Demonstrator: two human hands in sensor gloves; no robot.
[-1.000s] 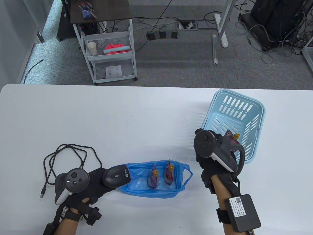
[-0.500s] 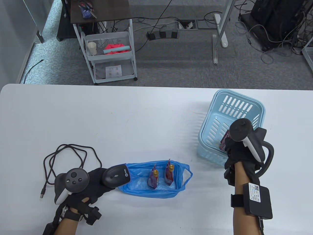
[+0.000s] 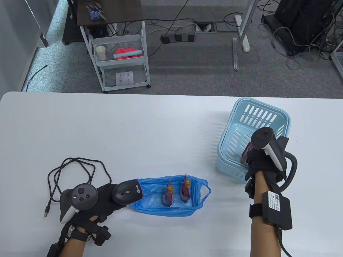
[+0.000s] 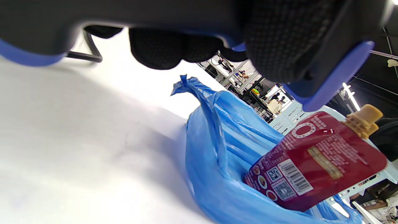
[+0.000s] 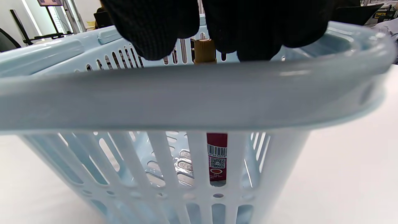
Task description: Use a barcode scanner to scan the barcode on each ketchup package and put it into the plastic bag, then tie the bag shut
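Observation:
My left hand (image 3: 103,199) grips the black barcode scanner (image 3: 127,192) at the left edge of the open blue plastic bag (image 3: 160,210). Two red ketchup packages (image 3: 168,195) (image 3: 185,190) stand inside the bag. The left wrist view shows one package (image 4: 317,158) with its barcode facing out, under the scanner's blue rim (image 4: 326,77). My right hand (image 3: 254,160) reaches into the light blue basket (image 3: 257,117) at the right. Its fingers (image 5: 155,37) close around the tan cap of a third ketchup package (image 5: 217,155), which stands upright behind the basket wall (image 5: 174,102).
The scanner's black cable (image 3: 77,167) lies in loops on the white table (image 3: 150,133) behind my left hand, ending in a USB plug (image 3: 47,212). A white wire cart (image 3: 120,61) stands on the floor beyond the far table edge.
My right hand moved right, from beside the basket's near left corner to over its near rim, and settled down onto the package inside. The left hand, scanner and bag stayed still.

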